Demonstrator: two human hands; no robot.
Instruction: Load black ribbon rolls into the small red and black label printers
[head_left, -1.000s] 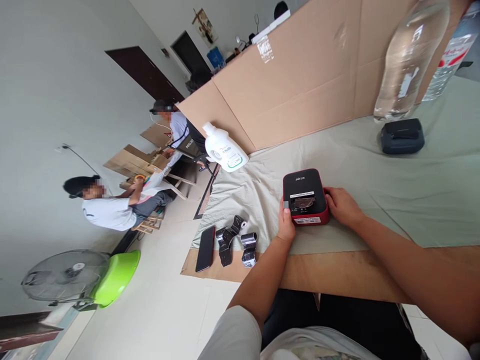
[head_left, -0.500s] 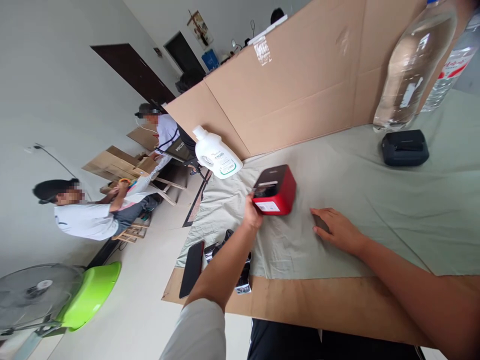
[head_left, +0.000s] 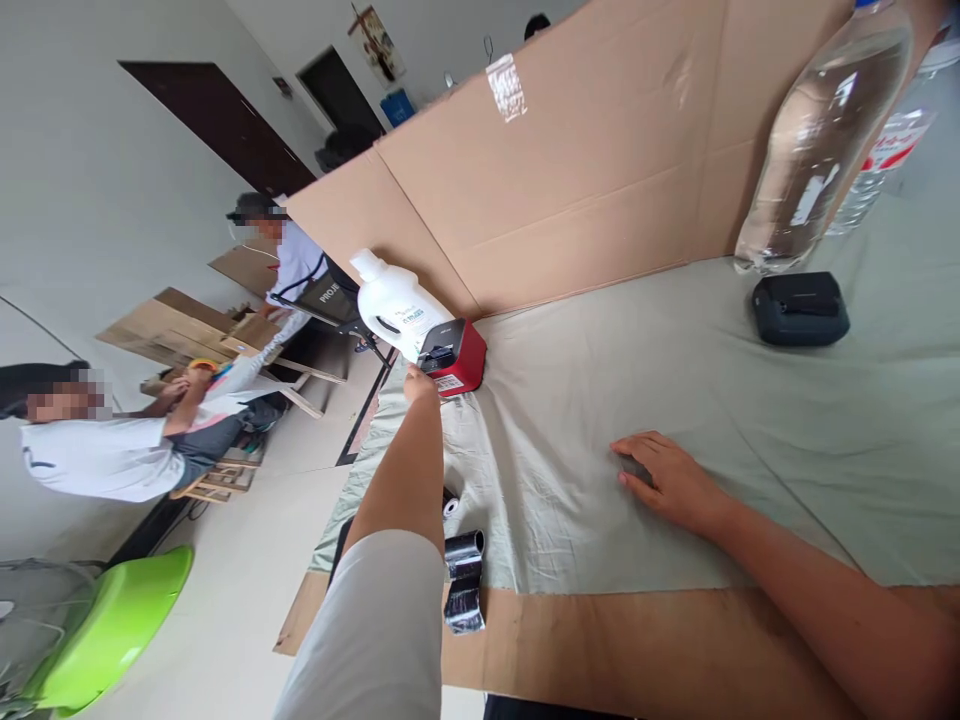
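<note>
My left hand (head_left: 418, 383) reaches far across the table and grips the red and black label printer (head_left: 453, 356), which rests on the pale green cloth (head_left: 600, 400) against a white detergent bottle (head_left: 390, 305). My right hand (head_left: 660, 478) lies flat on the cloth near the front, fingers together, covering a small dark thing I cannot make out. Black ribbon rolls (head_left: 465, 585) lie beside my left forearm near the table's front edge.
A cardboard wall (head_left: 585, 170) backs the table. A clear water bottle (head_left: 817, 140) and a dark blue pouch-like device (head_left: 800, 308) stand at the far right. Two seated people (head_left: 97, 450) work at the left. A green basin (head_left: 105, 630) sits on the floor.
My left hand has carried the printer away from the table's middle to the far left, next to the white bottle. My right hand let go of it and settled on the cloth.
</note>
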